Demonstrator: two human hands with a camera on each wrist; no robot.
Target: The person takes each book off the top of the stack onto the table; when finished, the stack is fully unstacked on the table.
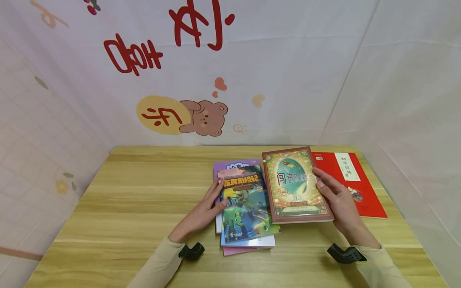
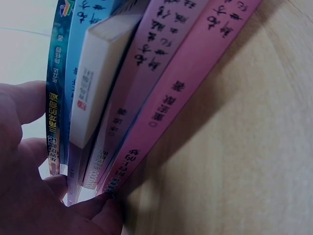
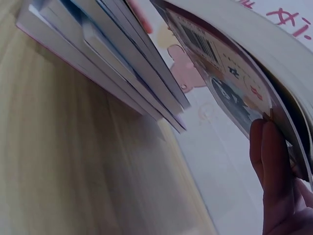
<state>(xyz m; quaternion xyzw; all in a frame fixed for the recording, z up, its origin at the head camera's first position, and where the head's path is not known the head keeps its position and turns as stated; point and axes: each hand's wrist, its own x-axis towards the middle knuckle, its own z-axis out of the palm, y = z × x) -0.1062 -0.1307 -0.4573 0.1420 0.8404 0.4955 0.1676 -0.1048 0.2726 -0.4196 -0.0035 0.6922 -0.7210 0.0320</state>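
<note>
— Why is the thick paperback with the dark red border and green oval cover [image 1: 294, 185] tilted like that, not flat?

— The right hand [image 1: 340, 205] grips it by its right edge: thumb on the front cover, fingers [image 3: 266, 166] curled under the back, where the right wrist view shows a barcode. Its left edge hangs over the loose stack of thin books [image 1: 243, 208] in the middle of the light wooden table [image 1: 126, 208], so it looks lifted off the table rather than resting on it.

— And the left hand [image 1: 201, 214]?

— It lies along the stack's left side. The fingers are mostly straight, fingertips [image 1: 220, 191] on the top book, a glossy blue-green picture book with cartoon dinosaurs [image 1: 245, 204]. From the left wrist view the fingers [image 2: 29, 103] press against the spines [image 2: 122, 98]; I judge it is steadying the stack, not gripping it.

— Why do the books sit crooked?

— They are fanned: a pink-covered one [image 1: 237, 251] juts out at the bottom, a purple one [image 1: 230, 165] at the top, a white one between.

— Any readable writing?

— The held cover shows large Chinese characters, the first being 闯. The dinosaur book has an orange Chinese title, too small to be sure of. The flat red book [image 1: 360, 188] lying behind the right hand bears a white vertical label, unreadable here. The spines carry Chinese text, blurred. The white backdrop [image 1: 288, 60] shows mirrored red lettering and a brown bear.
</note>
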